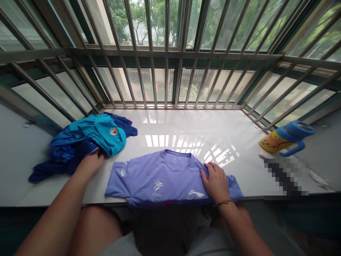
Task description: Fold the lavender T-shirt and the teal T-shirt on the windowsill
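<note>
A lavender T-shirt (173, 177) lies spread on the white ledge in front of me, its neckline facing the window and its lower part at the ledge's front edge. My right hand (216, 179) rests flat on its right shoulder side, fingers stretched out. On the left is a crumpled pile of clothes, with a turquoise shirt (106, 133) bearing a red star badge on top. My left hand (92, 164) is at the front of this pile, its fingers closed at a dark blue garment (80, 158) with light trim; the fingertips are partly hidden.
A blue and yellow bottle (285, 137) with a handle stands at the right of the ledge (186, 122). In front of it is a pixelated dark object (283, 176). Metal bars (166, 78) and windows close off the back and both sides.
</note>
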Action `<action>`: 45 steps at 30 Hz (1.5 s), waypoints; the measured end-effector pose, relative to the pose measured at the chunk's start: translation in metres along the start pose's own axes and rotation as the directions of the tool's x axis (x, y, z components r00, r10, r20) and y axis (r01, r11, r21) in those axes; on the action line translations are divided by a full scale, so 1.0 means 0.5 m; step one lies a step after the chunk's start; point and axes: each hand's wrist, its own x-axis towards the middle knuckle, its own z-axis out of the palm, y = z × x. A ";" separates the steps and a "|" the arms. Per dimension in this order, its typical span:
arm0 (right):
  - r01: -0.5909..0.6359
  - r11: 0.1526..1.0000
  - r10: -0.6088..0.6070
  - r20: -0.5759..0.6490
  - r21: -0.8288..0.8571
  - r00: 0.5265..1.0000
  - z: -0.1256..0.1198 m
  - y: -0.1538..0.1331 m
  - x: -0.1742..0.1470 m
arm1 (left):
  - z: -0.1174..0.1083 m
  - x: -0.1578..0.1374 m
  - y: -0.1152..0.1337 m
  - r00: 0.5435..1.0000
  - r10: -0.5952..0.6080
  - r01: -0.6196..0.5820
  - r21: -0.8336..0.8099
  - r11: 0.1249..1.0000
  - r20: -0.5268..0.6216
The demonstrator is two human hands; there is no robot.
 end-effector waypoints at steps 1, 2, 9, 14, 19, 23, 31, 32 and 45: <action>0.000 1.000 0.000 -0.005 0.006 1.000 0.000 0.002 0.000 | -0.002 -0.013 0.036 1.000 0.021 -0.021 0.048 0.999 0.011; -0.002 1.000 0.002 -0.008 0.008 1.000 -0.001 0.002 0.001 | 0.000 -0.034 0.078 0.999 0.049 -0.049 0.075 0.996 0.011; -0.083 0.997 0.083 0.108 -0.001 0.991 -0.031 -0.032 0.035 | 0.087 -0.232 0.392 0.850 0.525 -0.523 -0.208 0.827 -0.051; -0.119 0.991 0.105 0.186 0.064 0.977 -0.042 -0.076 0.079 | 0.131 -0.237 0.507 0.926 0.373 -0.365 -0.117 0.924 0.060; -0.084 0.993 0.060 0.243 0.088 0.968 -0.037 -0.085 0.098 | 0.129 -0.170 0.519 0.920 0.363 -0.335 -0.184 0.924 0.147; -0.103 0.960 0.053 0.194 0.259 0.980 -0.043 -0.069 0.094 | 0.109 -0.126 0.495 0.874 0.486 -0.459 -0.307 0.834 0.016; -0.102 0.957 0.037 0.234 0.271 0.972 -0.049 -0.040 0.079 | 0.105 -0.062 0.461 0.904 0.425 -0.358 -0.483 0.799 0.033; -0.083 0.965 0.023 0.235 0.248 0.972 -0.046 -0.034 0.077 | 0.106 -0.058 0.458 0.913 0.404 -0.324 -0.507 0.799 0.053; -0.143 0.889 0.047 0.224 0.435 0.973 -0.085 -0.009 0.079 | -0.007 -0.169 0.431 0.843 0.515 -0.482 -0.643 0.594 -0.157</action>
